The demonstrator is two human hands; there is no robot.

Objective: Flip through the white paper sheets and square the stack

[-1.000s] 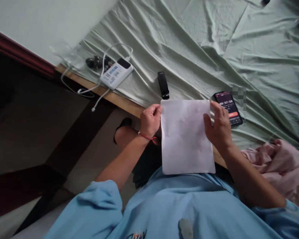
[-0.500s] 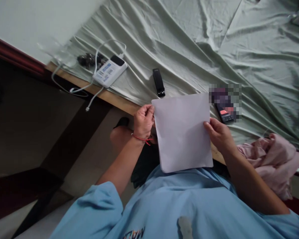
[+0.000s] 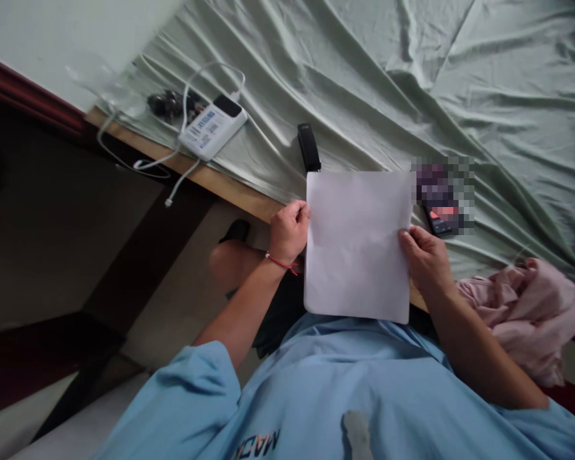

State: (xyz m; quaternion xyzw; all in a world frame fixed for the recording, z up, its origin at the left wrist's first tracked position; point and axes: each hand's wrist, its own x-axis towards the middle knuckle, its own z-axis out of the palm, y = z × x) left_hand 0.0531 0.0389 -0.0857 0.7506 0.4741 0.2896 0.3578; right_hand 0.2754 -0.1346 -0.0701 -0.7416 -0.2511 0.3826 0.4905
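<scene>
A blank white sheet of paper [image 3: 357, 243] is held up between my two hands above the bed's near edge. My left hand [image 3: 290, 230] grips its left edge near the top; a red thread is around that wrist. My right hand [image 3: 425, 259] pinches the right edge about halfway down. A black stapler [image 3: 308, 146] lies on the green sheet just beyond the paper's top left corner. A phone [image 3: 439, 220], partly blurred out, lies beside the paper's upper right corner.
Pale green bedsheet [image 3: 412, 83] covers the bed, with a wooden edge [image 3: 230, 188] showing at the front. A white power bank [image 3: 212, 127] with white cables lies at the left, near dark small items. Pink cloth [image 3: 531, 313] is bunched at the right.
My right hand slid from the paper's top right corner down to mid-edge. The sheet first tilted and then straightened and rose slightly, now hiding the stapler's near end.
</scene>
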